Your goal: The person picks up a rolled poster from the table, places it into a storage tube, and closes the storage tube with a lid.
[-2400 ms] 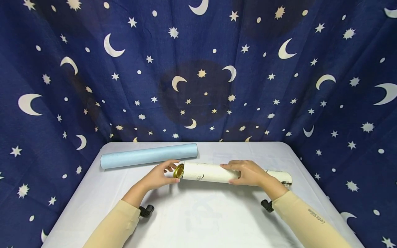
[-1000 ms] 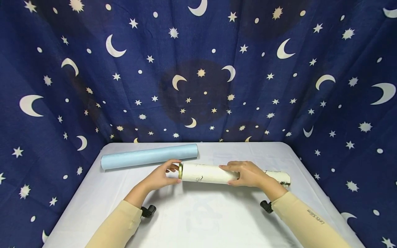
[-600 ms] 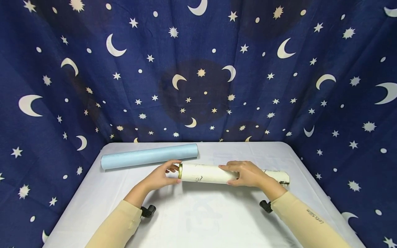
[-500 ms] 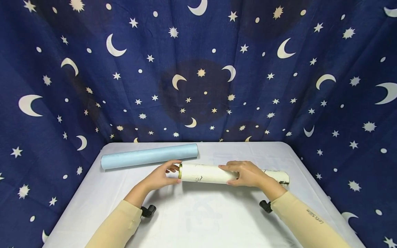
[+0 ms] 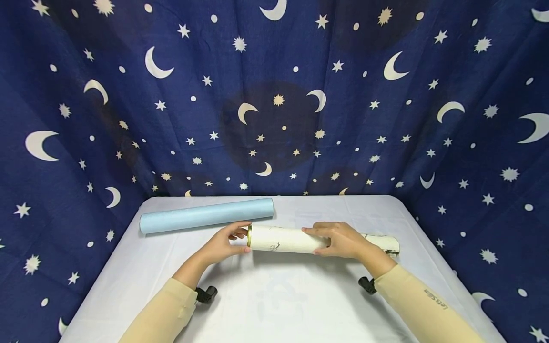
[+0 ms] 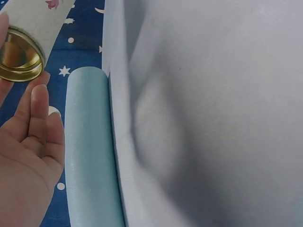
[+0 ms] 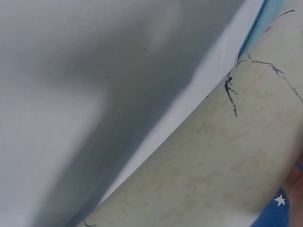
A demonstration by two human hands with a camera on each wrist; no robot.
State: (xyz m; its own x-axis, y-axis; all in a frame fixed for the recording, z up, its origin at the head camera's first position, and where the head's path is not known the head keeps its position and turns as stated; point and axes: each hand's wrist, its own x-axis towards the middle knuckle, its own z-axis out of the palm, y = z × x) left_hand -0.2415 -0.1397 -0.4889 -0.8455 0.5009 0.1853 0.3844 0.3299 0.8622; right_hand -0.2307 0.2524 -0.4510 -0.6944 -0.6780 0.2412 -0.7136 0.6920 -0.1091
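A cream paper tube (image 5: 283, 239) with dark branch markings lies level across my front in the head view. Its left end carries a gold metal lid (image 5: 249, 237), whose hollow face shows in the left wrist view, fitted against the tube. My left hand (image 5: 220, 245) pinches this lid by its rim between thumb and fingertips. From above, my right hand (image 5: 340, 240) grips the tube right of its middle and hides part of it. The right wrist view shows the patterned side of the tube close up.
Behind the left hand, a light blue tube (image 5: 206, 215) lies slanted on the white-covered table (image 5: 279, 305). A navy curtain (image 5: 274, 95) with moons and stars surrounds the table at the back and sides. Black wrist mounts (image 5: 207, 294) stick out below both forearms.
At first the gold lid stood tilted at the tube's left end, its face showing; now it sits straight against it. The tube has shifted slightly left. Over the last half second little differs.
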